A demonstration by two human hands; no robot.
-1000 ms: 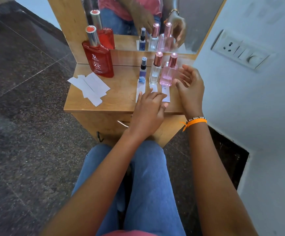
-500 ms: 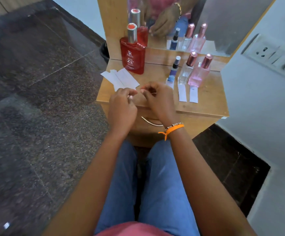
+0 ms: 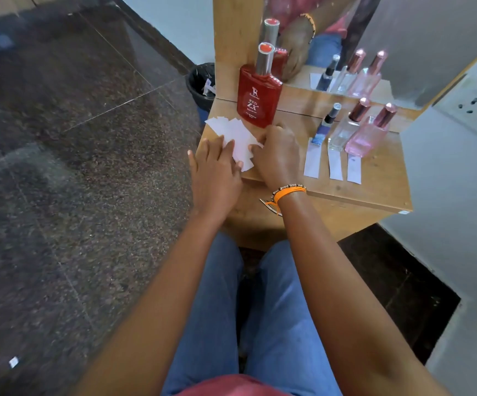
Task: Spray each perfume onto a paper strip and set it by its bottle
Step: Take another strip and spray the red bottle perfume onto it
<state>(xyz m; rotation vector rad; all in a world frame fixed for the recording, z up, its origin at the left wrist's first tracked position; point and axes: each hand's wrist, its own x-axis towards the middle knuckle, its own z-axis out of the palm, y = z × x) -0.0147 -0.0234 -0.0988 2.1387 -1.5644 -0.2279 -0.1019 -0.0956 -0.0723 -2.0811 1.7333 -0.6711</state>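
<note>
**Picking a fresh strip for the red bottle**

Reaching into the loose pile of blank paper strips (image 3: 238, 138) at the left end of the wooden table (image 3: 374, 178), both hands work the same spot. The left hand (image 3: 216, 172) lies flat, fingers straight and spread, pressing down on the near edge of the pile; it grasps nothing. Just to its right, touching the same pile, the right hand (image 3: 278, 155) has its fingers curled down onto the top sheets, apparently pinching one strip, though the fingertips are hidden under the knuckles and I cannot tell whether a strip is truly caught.

The strips lie fanned, their long axes running roughly from the far left toward the near right, so a strip would slide out toward the right hand while the left holds the rest still. That is the relation the next move seems to depend on.

Directly behind the right hand, very near it, stands the red bottle (image 3: 258, 102), upright with its silver cap on and no strip laid before it. It is nearer the right hand.

Further right stand the small blue bottle (image 3: 325, 125), the clear bottle (image 3: 344, 131) and the pink bottle (image 3: 367, 137), each with a used strip (image 3: 312, 161) lying lengthwise in front of it. Judged so, three perfumes are done and the red one remains.
</note>
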